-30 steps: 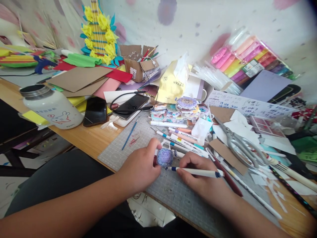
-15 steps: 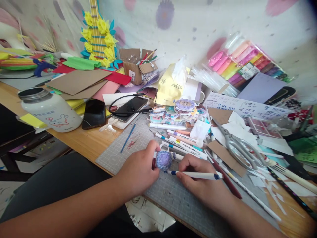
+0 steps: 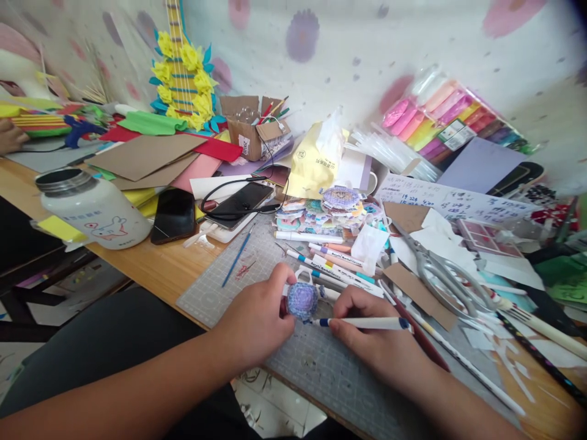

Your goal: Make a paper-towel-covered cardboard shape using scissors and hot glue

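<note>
My left hand (image 3: 263,315) pinches a small blue and purple piece with a bumpy surface (image 3: 302,300) between thumb and fingers. In my right hand (image 3: 362,327) is a white marker pen (image 3: 376,324) with a dark blue end, held nearly level. The pen's tip points left and lies at or just by the lower edge of the bumpy piece; contact is too small to make out. Both hands are above a grey cutting mat (image 3: 321,366). Just beyond them lie several acrylic markers (image 3: 337,269), and behind these a stack of colourful cut-out pieces (image 3: 316,214).
Large scissors (image 3: 431,275) and paper scraps lie at the right. A white bottle (image 3: 94,211), a dark phone (image 3: 173,215) and a thin blue brush (image 3: 238,255) are at the left. Farther back stand a cardboard box (image 3: 250,131) and a yellow packet (image 3: 316,159). Another person's hand (image 3: 11,135) shows at the far left.
Another person's hand has come into view at the far left edge. My two hands keep almost the same place, with the pen tip still by the bumpy piece's lower edge.
</note>
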Available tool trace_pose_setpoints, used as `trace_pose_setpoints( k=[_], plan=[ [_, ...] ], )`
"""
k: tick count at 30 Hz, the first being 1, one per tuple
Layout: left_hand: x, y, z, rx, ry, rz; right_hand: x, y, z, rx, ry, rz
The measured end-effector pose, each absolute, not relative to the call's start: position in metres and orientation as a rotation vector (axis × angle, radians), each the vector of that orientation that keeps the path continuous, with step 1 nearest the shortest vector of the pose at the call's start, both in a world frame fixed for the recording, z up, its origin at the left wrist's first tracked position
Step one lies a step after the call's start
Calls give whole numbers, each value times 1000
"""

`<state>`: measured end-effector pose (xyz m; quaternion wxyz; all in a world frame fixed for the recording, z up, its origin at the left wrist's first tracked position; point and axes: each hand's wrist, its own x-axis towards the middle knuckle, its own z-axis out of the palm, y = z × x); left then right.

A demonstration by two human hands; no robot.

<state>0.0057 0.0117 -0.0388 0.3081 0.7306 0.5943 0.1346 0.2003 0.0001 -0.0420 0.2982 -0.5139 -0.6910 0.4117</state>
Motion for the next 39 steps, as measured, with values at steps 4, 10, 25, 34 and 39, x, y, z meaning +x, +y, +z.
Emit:
trace_pose_setpoints(
  k=[4, 10, 25, 34, 39],
  plan=[
    [5, 12, -40, 1929, 1570, 358, 200, 0, -42, -1371, -1850, 1071],
    [5, 12, -41, 1935, 1570, 350, 201, 0, -42, -1372, -1831, 1070],
    [5, 12, -41, 1947, 1561, 364, 201, 1, -41, -1417, -1820, 1082],
    [5, 13, -40, 1946, 1564, 352, 202, 0, -43, -1423, -1792, 1132],
    [5, 12, -42, 1938, 1566, 364, 202, -1, -43, -1419, -1791, 1134]
  ],
)
